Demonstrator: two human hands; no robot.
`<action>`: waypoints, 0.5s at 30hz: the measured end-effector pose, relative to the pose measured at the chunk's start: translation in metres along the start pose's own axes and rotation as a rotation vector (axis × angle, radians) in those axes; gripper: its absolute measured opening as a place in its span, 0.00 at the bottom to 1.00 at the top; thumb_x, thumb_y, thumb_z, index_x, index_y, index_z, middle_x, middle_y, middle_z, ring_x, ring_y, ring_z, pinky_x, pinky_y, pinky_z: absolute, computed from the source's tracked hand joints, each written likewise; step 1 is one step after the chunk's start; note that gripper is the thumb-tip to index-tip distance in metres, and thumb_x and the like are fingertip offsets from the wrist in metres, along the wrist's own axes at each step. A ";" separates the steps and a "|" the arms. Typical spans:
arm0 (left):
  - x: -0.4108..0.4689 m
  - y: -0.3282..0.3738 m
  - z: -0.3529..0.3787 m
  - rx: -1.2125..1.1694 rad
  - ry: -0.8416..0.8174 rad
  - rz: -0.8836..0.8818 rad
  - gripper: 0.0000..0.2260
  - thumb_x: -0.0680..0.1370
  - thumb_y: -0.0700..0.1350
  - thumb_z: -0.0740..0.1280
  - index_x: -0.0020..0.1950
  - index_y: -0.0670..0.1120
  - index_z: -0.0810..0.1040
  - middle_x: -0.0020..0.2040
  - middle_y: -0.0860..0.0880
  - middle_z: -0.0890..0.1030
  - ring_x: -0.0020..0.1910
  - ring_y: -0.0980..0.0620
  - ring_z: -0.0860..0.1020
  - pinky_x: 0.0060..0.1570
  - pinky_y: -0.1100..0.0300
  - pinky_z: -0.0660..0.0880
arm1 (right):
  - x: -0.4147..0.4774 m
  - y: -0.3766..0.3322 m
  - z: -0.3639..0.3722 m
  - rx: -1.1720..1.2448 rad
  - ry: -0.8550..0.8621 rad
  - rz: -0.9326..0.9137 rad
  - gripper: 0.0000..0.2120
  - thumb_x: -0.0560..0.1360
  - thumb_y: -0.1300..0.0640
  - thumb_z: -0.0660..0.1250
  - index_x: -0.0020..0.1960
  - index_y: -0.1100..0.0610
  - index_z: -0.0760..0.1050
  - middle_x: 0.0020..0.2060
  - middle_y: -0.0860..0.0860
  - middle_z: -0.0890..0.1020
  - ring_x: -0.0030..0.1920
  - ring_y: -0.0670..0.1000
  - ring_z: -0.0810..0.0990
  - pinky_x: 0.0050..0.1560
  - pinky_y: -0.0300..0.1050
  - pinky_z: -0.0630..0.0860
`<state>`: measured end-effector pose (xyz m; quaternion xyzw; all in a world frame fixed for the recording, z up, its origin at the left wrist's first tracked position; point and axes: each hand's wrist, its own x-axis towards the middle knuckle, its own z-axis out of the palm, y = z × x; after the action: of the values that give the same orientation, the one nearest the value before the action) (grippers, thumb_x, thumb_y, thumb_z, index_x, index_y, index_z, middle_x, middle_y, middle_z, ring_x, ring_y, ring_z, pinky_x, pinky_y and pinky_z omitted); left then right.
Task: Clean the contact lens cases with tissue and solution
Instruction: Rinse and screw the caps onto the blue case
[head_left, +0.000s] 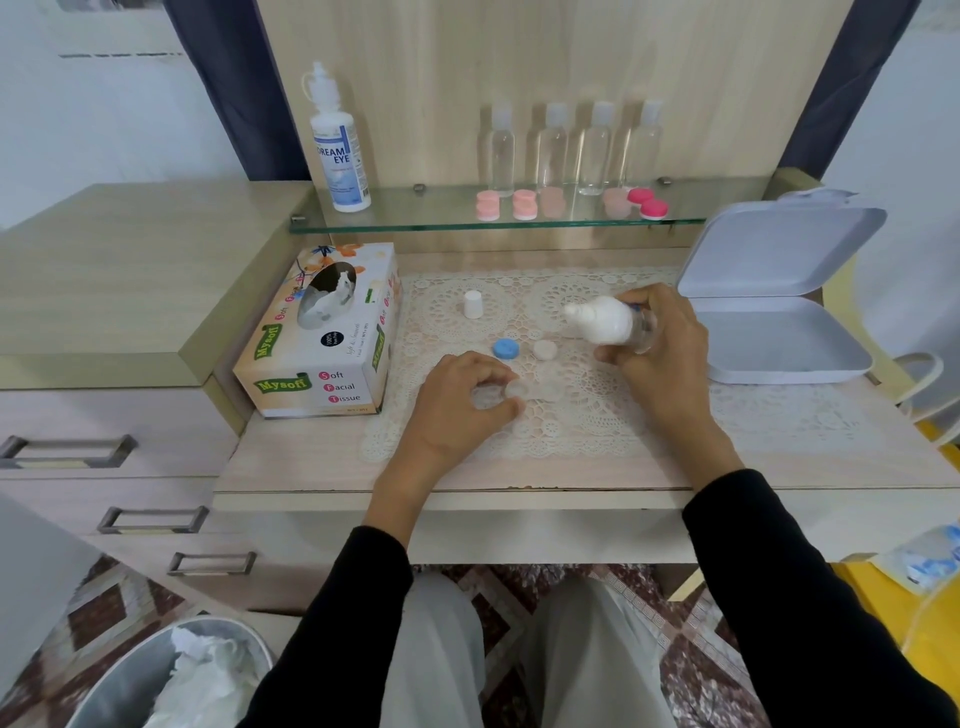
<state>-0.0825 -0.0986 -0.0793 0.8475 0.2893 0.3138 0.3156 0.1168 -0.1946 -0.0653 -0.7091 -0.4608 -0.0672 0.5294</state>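
Currently left hand (457, 410) grip pinches lens case (506, 389); right hand (667, 345) grip clamps solution bottle (608, 322). Risk: nozzle off-target, squeeze probably soaks lace mat (571, 434).

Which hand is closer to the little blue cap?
Left. The left hand lies close beside the blue cap, on its near side, holding the clear lens case. The right hand is farther off to the cap's right, past the pale cap, holding a small bottle.

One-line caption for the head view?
Left hand holds a clear lens case; right hand grips a small white-topped bottle tilted sideways.
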 end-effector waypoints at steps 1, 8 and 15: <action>0.000 0.000 0.000 0.001 0.002 0.003 0.09 0.71 0.48 0.74 0.49 0.51 0.81 0.49 0.58 0.79 0.52 0.57 0.73 0.55 0.58 0.71 | -0.001 -0.001 0.000 0.039 -0.017 0.034 0.26 0.61 0.63 0.79 0.55 0.53 0.74 0.51 0.46 0.78 0.54 0.49 0.74 0.52 0.50 0.74; 0.000 0.000 0.000 0.012 0.001 0.009 0.09 0.71 0.48 0.74 0.49 0.51 0.81 0.49 0.57 0.80 0.52 0.56 0.73 0.54 0.58 0.70 | 0.001 -0.003 0.002 0.064 -0.134 0.136 0.27 0.67 0.50 0.77 0.61 0.55 0.70 0.55 0.48 0.80 0.56 0.49 0.78 0.57 0.47 0.74; 0.000 -0.001 0.000 0.019 -0.003 0.009 0.09 0.71 0.49 0.74 0.50 0.51 0.81 0.49 0.57 0.80 0.52 0.56 0.73 0.55 0.58 0.70 | 0.004 -0.001 0.003 0.092 -0.167 0.179 0.27 0.68 0.49 0.76 0.61 0.55 0.68 0.53 0.48 0.79 0.54 0.49 0.79 0.55 0.52 0.78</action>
<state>-0.0827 -0.0985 -0.0799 0.8522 0.2879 0.3114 0.3064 0.1172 -0.1896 -0.0631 -0.7253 -0.4409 0.0606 0.5252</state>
